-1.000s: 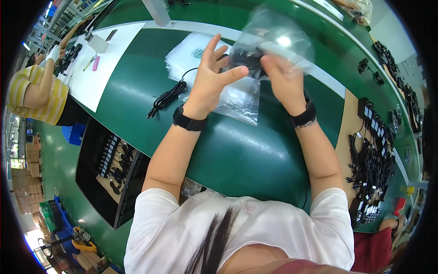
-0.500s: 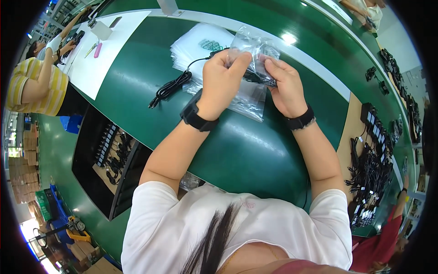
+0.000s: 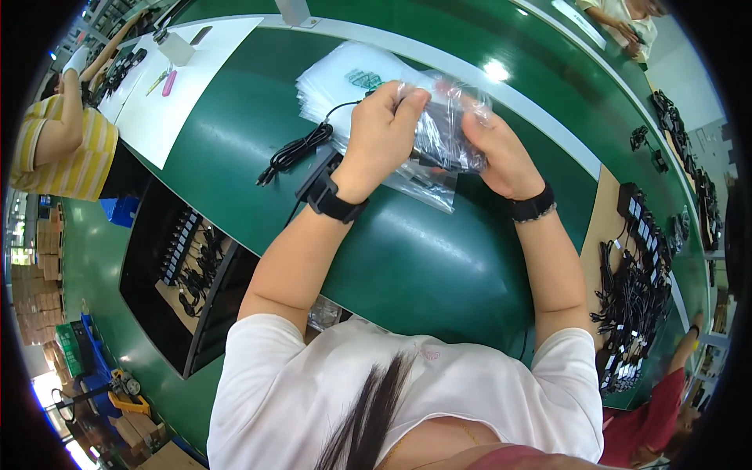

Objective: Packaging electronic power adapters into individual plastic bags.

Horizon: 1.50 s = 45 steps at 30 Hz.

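My left hand point(image 3: 385, 129) pinches the edge of a clear plastic bag point(image 3: 446, 133) between thumb and fingers. Across from it, my right hand point(image 3: 505, 153) grips the bag's other side, its fingers partly covered by the shiny film. Something dark shows through the plastic, its shape unclear. A tied black cable point(image 3: 296, 149) lies left of my left hand, its thin lead running up toward that hand. Beneath and behind the hands, a fanned stack of clear bags point(image 3: 333, 70) rests on the green table point(image 3: 415, 266).
To the right, a board holds a pile of black adapters and cables point(image 3: 630, 290). A black bin point(image 3: 160, 313) with more adapters stands at left. Beyond it, a person in a striped shirt point(image 3: 70, 149) works by a white sheet point(image 3: 211, 66) with a bottle point(image 3: 174, 48).
My right hand has shifted slightly right and down, and the bag between the hands has spread and turned. The left hand stays nearly in place.
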Each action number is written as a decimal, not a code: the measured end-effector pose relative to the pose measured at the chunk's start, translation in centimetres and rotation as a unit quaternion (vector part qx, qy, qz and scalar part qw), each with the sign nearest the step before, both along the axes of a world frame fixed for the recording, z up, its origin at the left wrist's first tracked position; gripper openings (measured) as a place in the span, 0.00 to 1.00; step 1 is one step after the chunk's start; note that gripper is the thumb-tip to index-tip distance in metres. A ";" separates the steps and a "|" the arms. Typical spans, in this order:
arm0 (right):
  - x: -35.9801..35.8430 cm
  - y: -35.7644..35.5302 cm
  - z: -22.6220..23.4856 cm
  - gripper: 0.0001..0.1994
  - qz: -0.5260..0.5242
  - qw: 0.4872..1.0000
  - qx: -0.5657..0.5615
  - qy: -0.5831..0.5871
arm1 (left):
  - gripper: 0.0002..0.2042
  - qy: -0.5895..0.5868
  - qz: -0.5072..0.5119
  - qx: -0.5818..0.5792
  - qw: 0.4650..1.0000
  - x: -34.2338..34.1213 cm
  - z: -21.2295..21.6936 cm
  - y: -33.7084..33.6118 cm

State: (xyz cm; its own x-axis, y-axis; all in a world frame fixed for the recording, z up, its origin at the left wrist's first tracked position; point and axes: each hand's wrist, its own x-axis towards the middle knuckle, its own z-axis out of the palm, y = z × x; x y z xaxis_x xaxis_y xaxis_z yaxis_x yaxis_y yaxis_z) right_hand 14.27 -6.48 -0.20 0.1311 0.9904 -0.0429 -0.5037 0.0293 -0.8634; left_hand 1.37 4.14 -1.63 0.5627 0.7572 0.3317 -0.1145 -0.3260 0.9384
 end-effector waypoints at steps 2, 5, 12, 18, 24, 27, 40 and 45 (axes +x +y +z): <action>1.4 0.6 -0.2 0.20 0.008 1.000 -0.015 -0.019 | 0.12 0.031 0.007 -0.010 0.999 -0.3 -0.2 0.5; 6.0 1.9 -0.9 0.16 -0.046 0.997 -0.022 -0.053 | 0.16 0.077 -0.002 -0.149 0.986 -1.2 0.5 1.5; 29.2 1.2 -4.8 0.11 -0.333 0.359 -0.160 -0.857 | 0.11 0.033 0.125 0.057 0.990 -1.2 1.7 1.1; 24.2 3.6 -4.0 0.20 -0.164 0.335 -0.394 -0.840 | 0.06 0.052 0.139 0.083 0.986 -2.6 2.0 1.6; 22.9 9.8 -5.1 0.26 -0.108 0.597 -0.133 -0.784 | 0.07 0.043 0.073 0.155 0.984 -3.1 3.6 2.2; 19.8 14.6 -3.8 0.26 -0.065 0.672 -0.125 -0.727 | 0.07 0.103 0.063 0.298 0.947 -5.0 2.8 6.7; 13.0 40.7 -6.6 0.22 -0.223 0.516 -0.048 -0.826 | 0.08 0.167 0.138 0.415 0.883 -7.7 -5.3 18.7; 10.2 50.7 -10.3 0.25 -0.153 0.552 -0.111 -0.812 | 0.07 0.192 0.113 0.379 0.898 -8.7 -5.9 18.4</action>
